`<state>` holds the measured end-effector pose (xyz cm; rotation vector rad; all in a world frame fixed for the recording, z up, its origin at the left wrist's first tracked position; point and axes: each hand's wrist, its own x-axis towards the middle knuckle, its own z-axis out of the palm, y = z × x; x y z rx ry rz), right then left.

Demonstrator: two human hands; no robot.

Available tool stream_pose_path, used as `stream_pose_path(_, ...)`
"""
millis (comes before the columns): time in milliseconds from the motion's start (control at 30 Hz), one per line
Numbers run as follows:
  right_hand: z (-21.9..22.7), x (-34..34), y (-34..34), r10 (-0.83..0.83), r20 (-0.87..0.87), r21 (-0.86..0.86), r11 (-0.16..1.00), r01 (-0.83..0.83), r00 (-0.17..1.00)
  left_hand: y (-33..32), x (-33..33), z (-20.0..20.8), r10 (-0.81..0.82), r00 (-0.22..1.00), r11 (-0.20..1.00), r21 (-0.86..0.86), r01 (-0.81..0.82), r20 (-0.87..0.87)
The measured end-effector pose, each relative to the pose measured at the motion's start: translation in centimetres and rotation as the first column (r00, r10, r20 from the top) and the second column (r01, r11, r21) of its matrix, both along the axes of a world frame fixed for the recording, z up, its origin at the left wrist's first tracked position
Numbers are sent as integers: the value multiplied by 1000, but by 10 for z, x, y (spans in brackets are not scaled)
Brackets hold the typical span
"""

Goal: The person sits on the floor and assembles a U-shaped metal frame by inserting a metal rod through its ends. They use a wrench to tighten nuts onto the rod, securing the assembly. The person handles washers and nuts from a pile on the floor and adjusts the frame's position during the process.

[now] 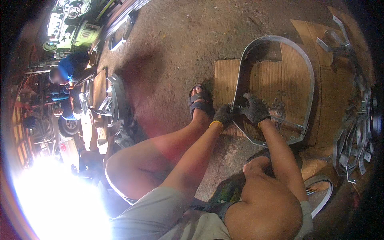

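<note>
A large rounded hoop of flat grey metal strip point(311, 72), with a straight angled end nearest me, rests on brown cardboard. My left hand point(224, 115), in a dark grey knit glove with a yellow cuff, closes around the hoop's left side from outside. My right hand point(256, 110), gloved alike, is inside the hoop with fingers curled, meeting the left hand at that same strip. A small bright metal piece shows between them, too small to name. Beside my right hand lie several loose washers or nuts point(277, 105). A thin metal rod point(286, 121) crosses the hoop's near part.
Flat cardboard sheets point(224, 76) cover the concrete floor. Bent metal strips point(354, 140) pile up at the right, with a bracket point(334, 42) farther back. Another curved strip point(326, 200) lies near my right leg. People point(70, 70) and a green machine point(82, 34) are at the left.
</note>
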<state>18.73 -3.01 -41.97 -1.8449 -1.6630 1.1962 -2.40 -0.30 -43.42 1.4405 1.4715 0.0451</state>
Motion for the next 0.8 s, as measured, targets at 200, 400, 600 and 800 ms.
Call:
stream_pose_path(200, 5, -1, 2, -50, -19, -119, 992, 47, 999, -2, 3, 7, -50, 995, 999, -16, 48, -89)
stream_pose_path(400, -7, 0, 7, -64, 16, -117, 991, 65, 998, -4, 3, 0, -52, 999, 998, 41, 53, -10)
stream_pose_path(600, 5, -4, 4, -37, -7, -18, 999, 37, 999, 5, -12, -24, -57, 998, 998, -5, 57, -13)
stream_pose_path(800, -23, 10, 6, -238, -58, -117, 966, 230, 969, -4, -3, -40, -67, 997, 993, 92, 70, -36)
